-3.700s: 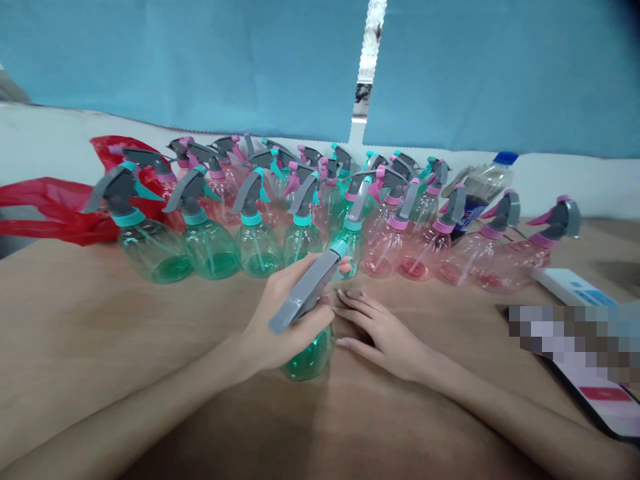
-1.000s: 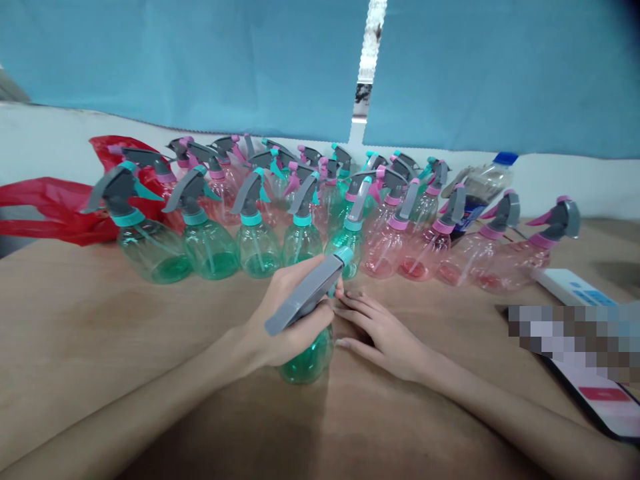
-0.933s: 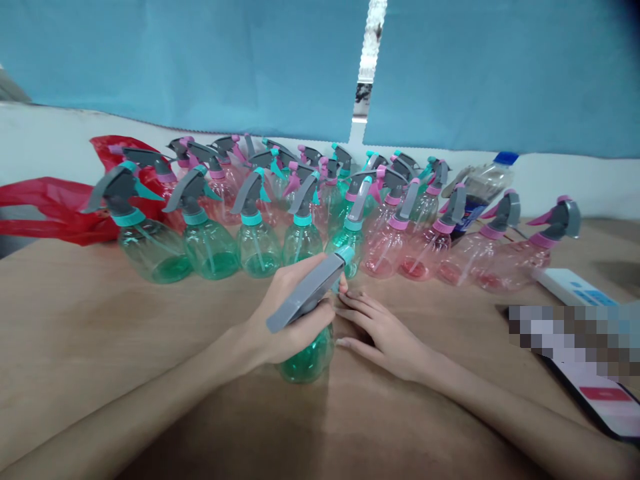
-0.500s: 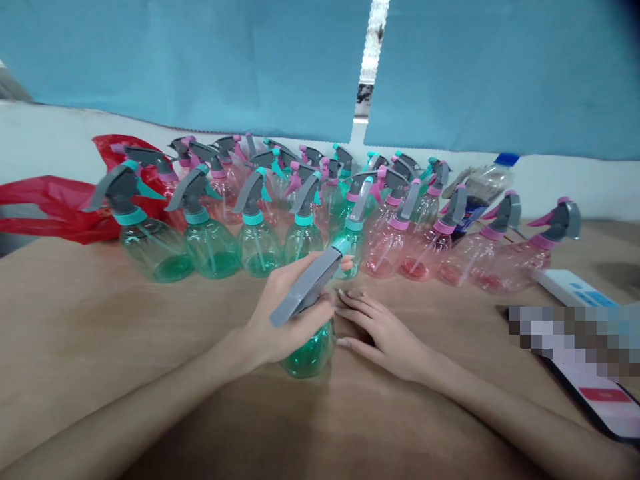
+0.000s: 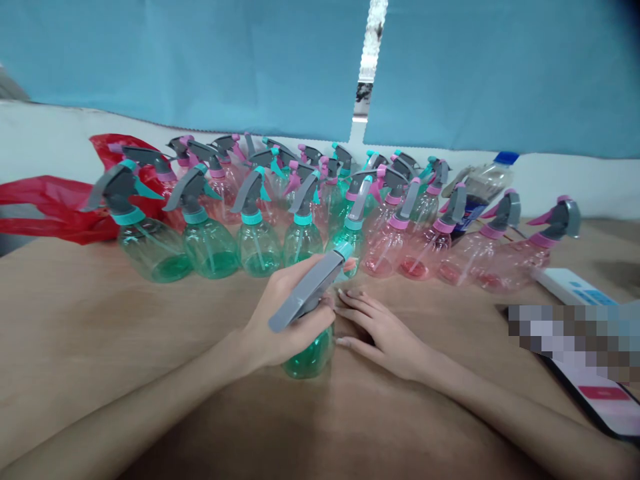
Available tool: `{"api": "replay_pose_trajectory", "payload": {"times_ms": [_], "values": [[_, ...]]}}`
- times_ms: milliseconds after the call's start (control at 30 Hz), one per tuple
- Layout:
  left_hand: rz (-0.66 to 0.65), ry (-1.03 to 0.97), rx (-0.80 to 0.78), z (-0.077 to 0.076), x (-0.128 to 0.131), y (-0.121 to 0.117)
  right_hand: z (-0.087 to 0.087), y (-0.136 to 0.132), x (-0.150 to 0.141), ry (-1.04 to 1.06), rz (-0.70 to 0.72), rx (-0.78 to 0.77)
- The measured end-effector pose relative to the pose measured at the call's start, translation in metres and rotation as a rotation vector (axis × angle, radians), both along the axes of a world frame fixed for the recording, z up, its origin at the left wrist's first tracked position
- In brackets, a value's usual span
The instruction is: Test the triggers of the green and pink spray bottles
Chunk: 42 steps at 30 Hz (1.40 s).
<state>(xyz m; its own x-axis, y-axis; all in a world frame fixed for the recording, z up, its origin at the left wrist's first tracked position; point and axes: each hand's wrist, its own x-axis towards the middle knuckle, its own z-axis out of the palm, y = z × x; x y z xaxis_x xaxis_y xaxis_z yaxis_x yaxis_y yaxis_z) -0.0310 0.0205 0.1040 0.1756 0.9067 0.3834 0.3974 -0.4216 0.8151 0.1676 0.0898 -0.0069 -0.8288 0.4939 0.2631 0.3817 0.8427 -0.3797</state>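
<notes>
Our left hand (image 5: 280, 313) wraps the neck of the green spray bottle (image 5: 307, 357), just below centre; fingers curled, tips partly hidden. Grip probably steadies the sprayer head. Right hand (image 5: 390, 337) on table (image 5: 210, 413), towards four o'clock, fingers slightly spread, perhaps bracing. Front green bottles (image 5: 213, 250), eleven o'clock: shallow green liquid. Pink bottles (image 5: 383, 250), one o'clock: shallow pink. Held bottle's fill level unclear.

Way sideways: bare table (image 5: 125, 320) left of held bottle (image 5: 307, 357). Ahead: spray bottles (image 5: 260, 250), packed row. Right: phone (image 5: 590, 380), box (image 5: 575, 287).
</notes>
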Motion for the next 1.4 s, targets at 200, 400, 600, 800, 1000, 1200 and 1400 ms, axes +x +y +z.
{"api": "replay_pose_trajectory", "payload": {"times_ms": [200, 400, 600, 800, 1000, 1200, 1400], "values": [[0.007, -0.003, -0.018, 0.0017, 0.0017, -0.0001, 0.0001, 0.0, 0.0003, -0.016, 0.0, 0.003], [0.012, -0.016, -0.027, 0.0016, 0.0025, 0.0011, 0.0005, -0.0001, 0.0003, -0.015, -0.001, -0.002], [0.011, -0.019, -0.01, -0.0008, 0.0013, 0.0018, 0.0002, -0.0001, 0.0001, -0.015, 0.0, 0.002], [0.008, 0.005, -0.05, 0.0031, 0.0017, 0.0009, 0.0012, -0.0004, 0.0, 0.005, 0.002, -0.017], [0.002, 0.026, -0.014, 0.0031, 0.0013, 0.002, 0.0027, -0.0004, -0.0006, 0.026, 0.01, -0.017], [-0.016, 0.058, -0.022, 0.0027, 0.0002, 0.0011, 0.004, -0.001, -0.0007, 0.015, 0.005, -0.022], [-0.001, 0.086, 0.008, 0.0012, -0.0008, 0.0014, 0.004, -0.0007, -0.001, 0.003, 0.008, -0.023]]}}
